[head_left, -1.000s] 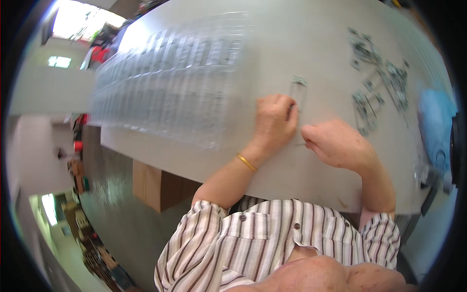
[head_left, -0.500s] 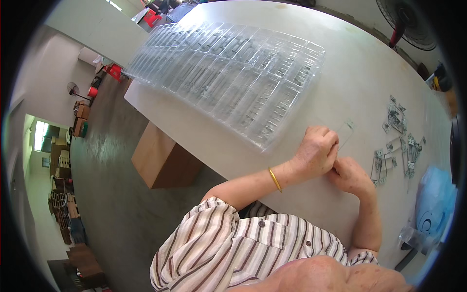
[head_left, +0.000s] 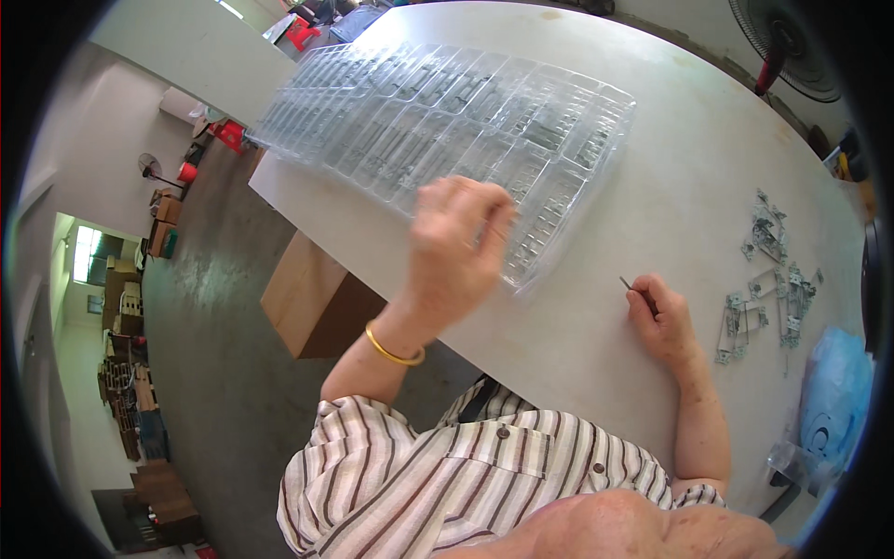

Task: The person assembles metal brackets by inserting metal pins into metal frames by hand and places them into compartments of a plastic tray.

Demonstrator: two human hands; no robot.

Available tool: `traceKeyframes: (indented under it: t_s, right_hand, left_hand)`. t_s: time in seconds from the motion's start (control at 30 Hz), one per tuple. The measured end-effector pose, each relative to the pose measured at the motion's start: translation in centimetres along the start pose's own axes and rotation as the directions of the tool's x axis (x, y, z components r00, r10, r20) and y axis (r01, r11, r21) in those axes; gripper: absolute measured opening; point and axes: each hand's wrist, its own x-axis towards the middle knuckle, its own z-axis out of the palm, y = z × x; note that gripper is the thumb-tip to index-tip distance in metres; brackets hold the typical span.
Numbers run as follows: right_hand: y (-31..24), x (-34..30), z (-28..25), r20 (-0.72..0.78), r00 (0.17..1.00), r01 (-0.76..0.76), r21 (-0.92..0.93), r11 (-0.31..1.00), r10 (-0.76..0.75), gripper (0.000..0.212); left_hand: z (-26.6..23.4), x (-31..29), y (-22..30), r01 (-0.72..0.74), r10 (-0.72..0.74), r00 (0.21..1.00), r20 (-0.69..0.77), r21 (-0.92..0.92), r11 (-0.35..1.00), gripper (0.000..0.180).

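My left hand [head_left: 456, 247], smeared by motion, is over the near edge of a clear plastic tray [head_left: 545, 270] with many long compartments. Its fingers bend downward with the thumb on the right; whether anything is between them is hidden. Small metallic-looking parts [head_left: 591, 147] lie in the tray's compartments. To the right, my right hand [head_left: 661, 321] rests on the white table, closed around a thin dark tool [head_left: 626, 282] whose tip sticks out past the thumb; its exact kind is too small to tell. Loose grey metal parts [head_left: 765, 233] lie in a scattered group beyond it.
The white table [head_left: 559, 359] has a curved far edge. A blue plastic bag [head_left: 833, 401] sits at the right rim. A cardboard box [head_left: 317, 298] stands below the table's left edge, and a black fan [head_left: 792, 47] is at the far right.
My left hand has left the right hand and swung left over the tray. The small clear-looking piece by the hands no longer shows on the table. The right hand's dark tool has come into view.
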Motion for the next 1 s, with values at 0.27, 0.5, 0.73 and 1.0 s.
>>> traceKeyframes:
  t_s: [0.27, 0.5, 0.73, 1.0]
  right_hand:
    - [0.6, 0.1, 0.2, -0.032, 0.999, 0.032, -0.035, 0.999, -0.033, 0.007]
    - [0.3, -0.1, -0.1, -0.024, 0.999, -0.025, -0.001, 1.0, 0.025, 0.007]
    - [-0.1, -0.2, -0.2, -0.037, 0.997, -0.068, 0.018, 0.998, 0.068, 0.007]
    - [-0.2, -0.2, -0.3, -0.028, 0.997, -0.076, 0.02, 0.997, 0.076, 0.006]
  left_hand:
    - [-2.6, 0.6, -8.8, 0.142, -0.155, 0.985, 0.073, 0.159, 0.977, 0.005]
    - [-1.7, 0.6, -10.4, 0.197, -0.217, 0.965, 0.149, 0.136, 0.971, 0.002]
    - [-1.8, 0.9, -10.9, 0.151, -0.192, 0.942, 0.273, 0.165, 0.975, 0.001]
    - [-2.2, 1.1, -11.1, 0.163, -0.241, 0.906, 0.348, 0.238, 0.958, 0.004]
